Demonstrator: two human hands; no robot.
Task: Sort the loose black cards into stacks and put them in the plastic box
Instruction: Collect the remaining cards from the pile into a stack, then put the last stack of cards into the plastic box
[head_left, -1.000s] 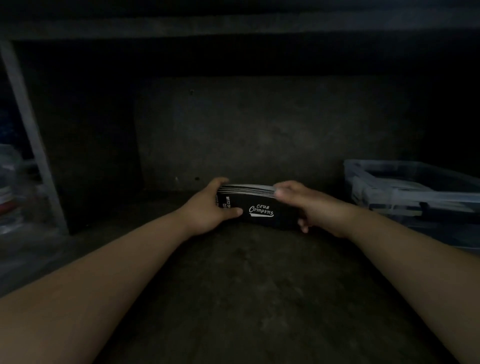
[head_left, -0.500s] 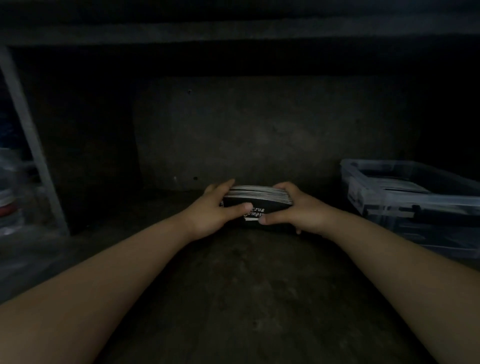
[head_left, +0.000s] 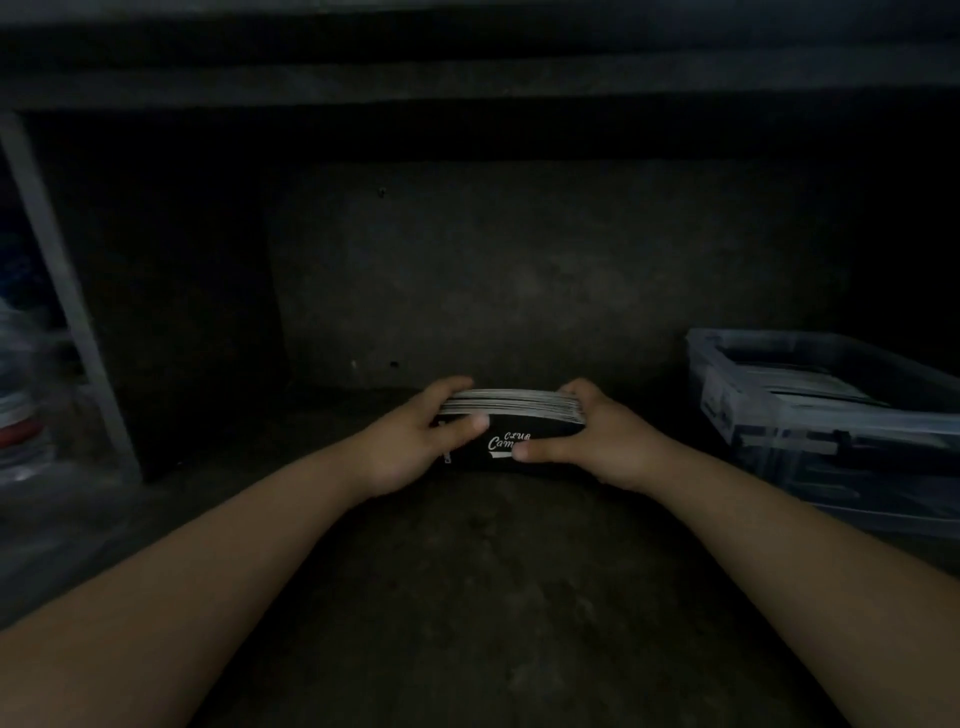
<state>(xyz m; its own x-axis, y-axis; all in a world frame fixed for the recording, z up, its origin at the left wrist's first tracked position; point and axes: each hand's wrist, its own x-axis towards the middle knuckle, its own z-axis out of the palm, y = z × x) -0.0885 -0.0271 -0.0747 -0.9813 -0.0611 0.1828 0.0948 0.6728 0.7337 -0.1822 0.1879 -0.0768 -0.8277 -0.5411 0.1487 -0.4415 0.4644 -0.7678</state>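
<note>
At the middle of the dark shelf (head_left: 467, 597), the thick stack of black cards with pale edges (head_left: 519, 408) stood on its long side, caught between both hands. The left hand (head_left: 410, 447) had its grip clamped on the stack's left end, thumb laid over the front face; the right hand (head_left: 613, 441) had its grip wrapped round the right end, thumb pressed across the white lettering, so only "CLUB" and part of a second word could be read. The fingers behind the stack were hidden.

Open shelf ran wide in front of the hands, and a clear gap lay between the right hand and the translucent plastic box (head_left: 727, 410) off to the right. That box was cut off by the right edge of the view; flat dark and pale things lay inside it, too dim to name. Behind the cards rose the dark back wall (head_left: 519, 280), close, and a dark board (head_left: 467, 73) hung low overhead. At far left a grey upright post (head_left: 67, 312) marked the shelf's edge, with blurred clear-plastic clutter (head_left: 21, 415) beyond it, hard to make out.
</note>
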